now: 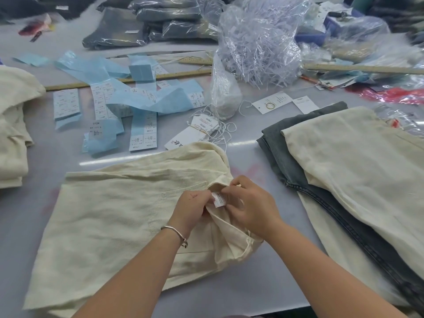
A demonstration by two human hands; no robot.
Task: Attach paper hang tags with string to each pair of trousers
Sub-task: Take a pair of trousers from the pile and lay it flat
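The cream trousers [119, 216] lie folded flat on the grey desk [247, 152], directly in front of the person. Both hands work at the waistband edge on the right side of the garment. The left hand [191, 208], with a silver bangle [175, 232] on its wrist, grips a fold of the cream fabric beside a small white sewn-in label [219, 199]. The right hand [249, 208] pinches the same label from the other side; the two hands almost touch.

A loose bundle of paper hang tags [202, 128] with white string lies on the desk just beyond the trousers. Two further hang tags [274, 102] lie to the right of it. Blue sticker sheets [142, 99] are scattered to the left of the bundle, over a long wooden ruler [103, 81].

A clear plastic bag of fasteners [259, 40] stands behind the tags. On the right, another cream pair [358, 161] lies on top of grey jeans [305, 175]. More cream garments [13, 125] sit at the left edge.
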